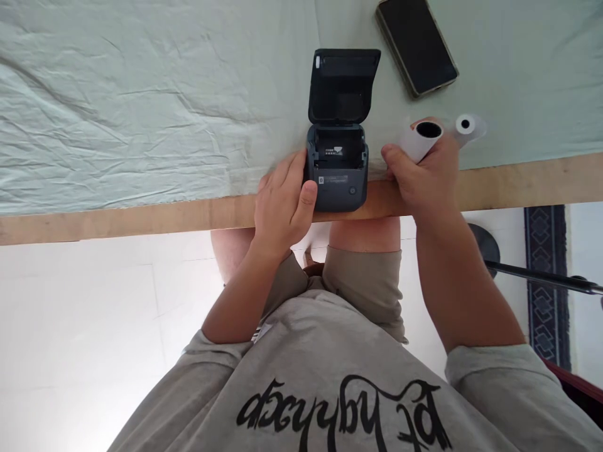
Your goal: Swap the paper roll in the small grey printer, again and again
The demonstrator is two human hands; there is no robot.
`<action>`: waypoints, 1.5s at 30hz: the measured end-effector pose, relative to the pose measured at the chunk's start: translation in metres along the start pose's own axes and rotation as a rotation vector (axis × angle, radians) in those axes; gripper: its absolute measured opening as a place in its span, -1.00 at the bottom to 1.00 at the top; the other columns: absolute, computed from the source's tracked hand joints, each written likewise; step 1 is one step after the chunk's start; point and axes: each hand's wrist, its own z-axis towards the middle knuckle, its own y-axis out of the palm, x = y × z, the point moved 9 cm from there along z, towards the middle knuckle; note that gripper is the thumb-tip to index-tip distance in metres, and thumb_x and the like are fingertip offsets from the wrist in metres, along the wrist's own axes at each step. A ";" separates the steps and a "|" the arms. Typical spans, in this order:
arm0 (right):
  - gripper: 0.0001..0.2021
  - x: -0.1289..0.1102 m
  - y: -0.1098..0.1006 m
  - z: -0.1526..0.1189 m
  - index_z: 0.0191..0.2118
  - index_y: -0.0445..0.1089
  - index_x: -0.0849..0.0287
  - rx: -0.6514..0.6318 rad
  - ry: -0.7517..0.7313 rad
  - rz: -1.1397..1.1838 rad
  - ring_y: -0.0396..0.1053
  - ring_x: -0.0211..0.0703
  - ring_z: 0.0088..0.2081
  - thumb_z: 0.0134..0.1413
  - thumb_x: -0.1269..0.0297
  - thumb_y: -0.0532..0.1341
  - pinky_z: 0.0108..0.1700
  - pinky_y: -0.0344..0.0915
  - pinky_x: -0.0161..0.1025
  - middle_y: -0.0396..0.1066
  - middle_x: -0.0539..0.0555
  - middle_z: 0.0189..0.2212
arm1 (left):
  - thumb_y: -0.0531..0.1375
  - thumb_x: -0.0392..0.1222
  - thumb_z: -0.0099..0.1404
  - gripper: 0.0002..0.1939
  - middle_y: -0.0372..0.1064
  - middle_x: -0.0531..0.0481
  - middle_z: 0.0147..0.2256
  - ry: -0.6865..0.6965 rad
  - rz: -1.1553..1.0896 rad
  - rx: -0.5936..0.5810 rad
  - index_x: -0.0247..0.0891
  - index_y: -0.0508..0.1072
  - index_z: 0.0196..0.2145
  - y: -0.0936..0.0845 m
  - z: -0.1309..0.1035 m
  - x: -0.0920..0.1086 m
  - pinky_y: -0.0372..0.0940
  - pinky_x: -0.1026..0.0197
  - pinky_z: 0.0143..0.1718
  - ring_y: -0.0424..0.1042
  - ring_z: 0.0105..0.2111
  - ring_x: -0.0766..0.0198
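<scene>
A small dark portable thermal printer (336,191) sits at the table's front edge with its lid (342,88) raised. Its paper bay shows dark, with a small white label inside. My left hand (285,201) steadies the printer's left side, thumb against the front corner and fingers along the side. In my right hand (431,172), just right of the printer, is a white paper roll (414,143), its wide dark core facing up. Just past that hand, a second white roll (465,123) with a narrower core is slightly blurred; whether my fingers touch it I cannot tell.
A black smartphone (419,47) lies behind the rolls on the pale green cloth (164,113). The wooden table edge (117,216) runs across in front of my lap. Below right are a black stand (541,273) and a patterned dark rug (546,238).
</scene>
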 end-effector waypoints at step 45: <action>-0.64 -0.105 -0.008 0.001 0.07 0.34 -0.20 0.038 -0.366 -0.224 0.45 -0.05 0.10 0.17 0.28 0.27 0.04 0.45 -0.06 0.43 -0.06 0.08 | -0.18 0.40 0.47 -0.23 0.35 -0.25 0.26 -0.015 0.029 -0.040 -0.17 0.25 0.35 0.002 0.003 -0.001 0.19 -0.18 0.25 0.33 0.25 -0.18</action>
